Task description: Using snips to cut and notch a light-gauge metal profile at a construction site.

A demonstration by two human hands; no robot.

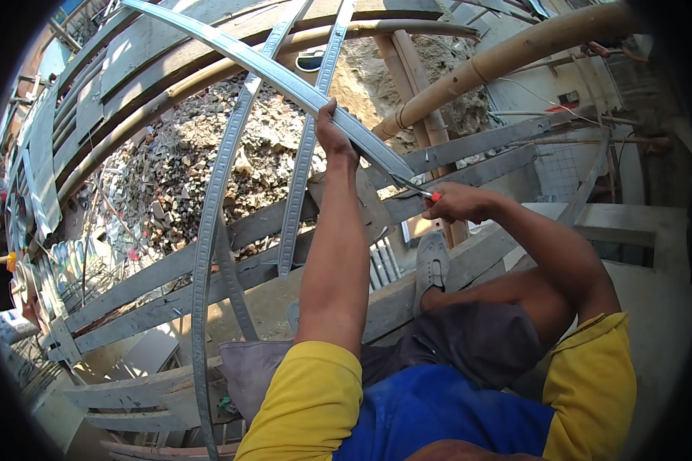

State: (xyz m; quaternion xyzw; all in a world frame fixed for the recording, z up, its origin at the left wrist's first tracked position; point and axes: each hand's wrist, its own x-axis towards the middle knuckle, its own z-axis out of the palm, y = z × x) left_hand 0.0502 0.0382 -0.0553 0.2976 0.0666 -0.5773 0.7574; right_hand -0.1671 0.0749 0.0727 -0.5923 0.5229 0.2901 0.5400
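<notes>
A long silvery metal channel (pixel 238 52) runs slantwise from the upper left down toward the middle. My left hand (pixel 335 137) is closed around it near its lower end. In my right hand (pixel 463 203) are the red handles of a cutting tool that looks like tin snips (pixel 413 186). Its metal jaws meet the channel's end; whether they bite into it, I cannot tell. Two more embossed metal strips, one long (pixel 221 165) and one shorter (pixel 304 165), hang across the timbers to the left of my left forearm.
Wooden planks (pixel 169 280) form a frame below my hands. A thick bamboo pole (pixel 507 61) crosses at upper right, and grey boards (pixel 161 58) lie at upper left. Broken rubble (pixel 207 161) covers the ground lower down. My shoe (pixel 432 265) rests near a beam.
</notes>
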